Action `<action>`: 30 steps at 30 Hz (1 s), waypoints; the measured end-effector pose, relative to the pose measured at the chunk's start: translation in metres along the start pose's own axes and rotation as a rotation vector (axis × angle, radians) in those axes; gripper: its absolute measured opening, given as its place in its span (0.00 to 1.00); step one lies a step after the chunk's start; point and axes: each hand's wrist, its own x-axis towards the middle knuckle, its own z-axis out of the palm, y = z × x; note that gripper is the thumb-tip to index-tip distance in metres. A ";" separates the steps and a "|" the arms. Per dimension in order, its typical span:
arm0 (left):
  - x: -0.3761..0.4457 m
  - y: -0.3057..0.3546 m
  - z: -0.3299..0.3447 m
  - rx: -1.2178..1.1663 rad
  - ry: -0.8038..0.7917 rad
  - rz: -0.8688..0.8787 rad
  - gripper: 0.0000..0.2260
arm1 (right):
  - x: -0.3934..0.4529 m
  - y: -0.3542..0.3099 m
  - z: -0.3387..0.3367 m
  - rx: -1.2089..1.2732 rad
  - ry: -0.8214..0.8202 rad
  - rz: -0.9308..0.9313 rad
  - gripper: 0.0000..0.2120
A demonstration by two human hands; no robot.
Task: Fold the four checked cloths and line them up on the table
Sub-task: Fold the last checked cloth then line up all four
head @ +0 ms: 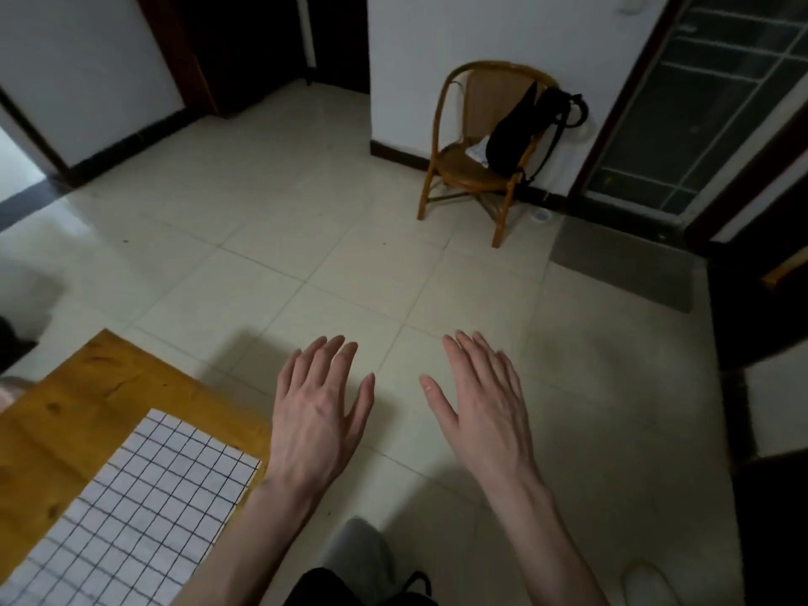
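Note:
A white cloth with a black check pattern lies flat on the wooden table at the lower left, its far corner near the table's right edge. My left hand hovers palm down with straight fingers, just right of that corner, over the floor. My right hand is held the same way further right, also above the floor. Both hands hold nothing. Only one checked cloth is in view.
Pale floor tiles fill the middle of the view. A small wicker chair with a black bag stands against the far wall. A grey mat lies by the glass door on the right.

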 end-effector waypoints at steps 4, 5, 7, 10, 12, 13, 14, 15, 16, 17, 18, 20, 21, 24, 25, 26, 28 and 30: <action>0.031 -0.020 0.010 0.028 0.040 -0.127 0.23 | 0.061 -0.008 0.020 0.048 -0.076 -0.154 0.31; 0.039 -0.026 0.013 0.039 0.046 -0.154 0.23 | 0.076 -0.011 0.025 0.053 -0.091 -0.189 0.31; 0.057 -0.038 0.018 0.060 0.055 -0.211 0.24 | 0.110 -0.016 0.035 0.054 -0.124 -0.247 0.31; 0.088 -0.061 0.028 0.068 0.085 -0.284 0.24 | 0.162 -0.028 0.050 0.075 -0.146 -0.309 0.32; 0.111 -0.076 0.033 0.069 0.112 -0.323 0.24 | 0.196 -0.038 0.060 0.091 -0.150 -0.333 0.32; 0.123 -0.085 0.035 0.067 0.119 -0.344 0.24 | 0.213 -0.042 0.064 0.096 -0.158 -0.344 0.31; 0.133 -0.093 0.036 0.064 0.125 -0.365 0.24 | 0.228 -0.047 0.069 0.098 -0.170 -0.358 0.31; 0.143 -0.101 0.037 0.063 0.134 -0.381 0.24 | 0.243 -0.053 0.074 0.100 -0.181 -0.372 0.31; 0.152 -0.109 0.037 0.065 0.144 -0.392 0.24 | 0.256 -0.060 0.079 0.105 -0.187 -0.384 0.31; 0.161 -0.118 0.037 0.070 0.154 -0.400 0.24 | 0.269 -0.068 0.084 0.113 -0.186 -0.397 0.31; 0.170 -0.126 0.036 0.079 0.165 -0.406 0.24 | 0.281 -0.076 0.090 0.120 -0.183 -0.411 0.31; 0.188 -0.144 0.034 0.092 0.183 -0.433 0.23 | 0.304 -0.092 0.101 0.118 -0.186 -0.441 0.31; 0.195 -0.153 0.033 0.097 0.190 -0.457 0.23 | 0.315 -0.100 0.107 0.113 -0.196 -0.459 0.32; 0.203 -0.176 0.028 0.126 0.212 -0.537 0.23 | 0.339 -0.123 0.123 0.091 -0.224 -0.517 0.32; 0.206 -0.184 0.026 0.139 0.220 -0.561 0.23 | 0.347 -0.132 0.128 0.083 -0.224 -0.542 0.32; 0.209 -0.193 0.025 0.147 0.223 -0.586 0.23 | 0.357 -0.141 0.133 0.075 -0.226 -0.570 0.32; 0.212 -0.209 0.022 0.162 0.223 -0.652 0.24 | 0.376 -0.160 0.144 0.063 -0.247 -0.629 0.32; 0.214 -0.222 0.020 0.184 0.236 -0.714 0.24 | 0.393 -0.178 0.154 0.060 -0.266 -0.684 0.32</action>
